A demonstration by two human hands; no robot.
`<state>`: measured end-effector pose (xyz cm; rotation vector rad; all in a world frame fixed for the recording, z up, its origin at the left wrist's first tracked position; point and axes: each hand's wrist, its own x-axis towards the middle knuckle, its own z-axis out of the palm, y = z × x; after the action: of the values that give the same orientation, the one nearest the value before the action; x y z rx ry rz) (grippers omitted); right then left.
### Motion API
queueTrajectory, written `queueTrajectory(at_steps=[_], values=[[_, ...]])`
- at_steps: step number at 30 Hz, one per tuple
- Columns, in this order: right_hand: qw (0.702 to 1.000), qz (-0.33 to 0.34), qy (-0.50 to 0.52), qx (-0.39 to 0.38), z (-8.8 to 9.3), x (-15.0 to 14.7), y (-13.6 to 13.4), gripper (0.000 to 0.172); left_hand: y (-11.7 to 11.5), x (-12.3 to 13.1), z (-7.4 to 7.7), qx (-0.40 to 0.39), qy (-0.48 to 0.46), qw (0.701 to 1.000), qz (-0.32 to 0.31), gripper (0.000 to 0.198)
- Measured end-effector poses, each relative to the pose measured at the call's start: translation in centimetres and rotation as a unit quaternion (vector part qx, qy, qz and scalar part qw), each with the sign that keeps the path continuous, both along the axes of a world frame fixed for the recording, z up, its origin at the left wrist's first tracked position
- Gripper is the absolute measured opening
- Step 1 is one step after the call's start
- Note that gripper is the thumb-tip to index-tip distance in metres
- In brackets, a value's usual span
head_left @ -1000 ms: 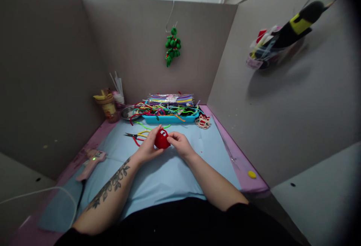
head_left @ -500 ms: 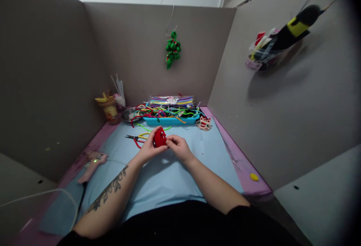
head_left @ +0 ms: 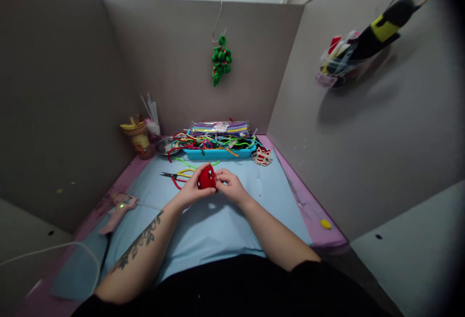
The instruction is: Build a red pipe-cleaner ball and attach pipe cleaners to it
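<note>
A small red fuzzy craft piece with white spots (head_left: 207, 178) is held above the blue-covered table in the head view. My left hand (head_left: 193, 190) wraps round it from the left, thumb below and fingers above. At its right edge is my right hand (head_left: 231, 187), its fingers pinched together; whether they grip the red piece's edge or something small is hidden. Just behind my left hand lie scissors (head_left: 178, 176) with yellow and red handles, blades pointing left. A green pipe cleaner (head_left: 186, 163) lies beyond them.
A blue tray (head_left: 218, 154) of coloured pipe cleaners stands at the back, beside a metal dish (head_left: 167, 147) and a cup (head_left: 141, 142). A pink glue gun (head_left: 119, 213) lies left. A patterned craft face (head_left: 261, 156) and yellow disc (head_left: 325, 224) are right. Grey partitions surround the table.
The red piece has turned slightly, showing its white spots differently. My right hand has shifted a little to the right along its edge. The whole view has moved slightly.
</note>
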<state>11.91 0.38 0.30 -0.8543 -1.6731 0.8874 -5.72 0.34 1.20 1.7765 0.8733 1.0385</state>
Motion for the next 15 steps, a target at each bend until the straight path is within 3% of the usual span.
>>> queueTrajectory(at_steps=[5,11,15], values=[[0.996,0.074,0.021,-0.05,-0.19,0.15,0.32,0.036,0.11,-0.07,0.21,0.004,0.012,1.0,0.019,0.081],[0.978,0.106,0.05,-0.172,-0.55,-0.16,0.36,0.032,-0.04,0.03,0.36,-0.013,0.037,0.999,0.01,0.08],[0.974,0.1,0.069,-0.189,-0.59,-0.3,0.35,0.024,-0.01,-0.09,0.35,-0.016,0.061,0.998,0.002,0.081]])
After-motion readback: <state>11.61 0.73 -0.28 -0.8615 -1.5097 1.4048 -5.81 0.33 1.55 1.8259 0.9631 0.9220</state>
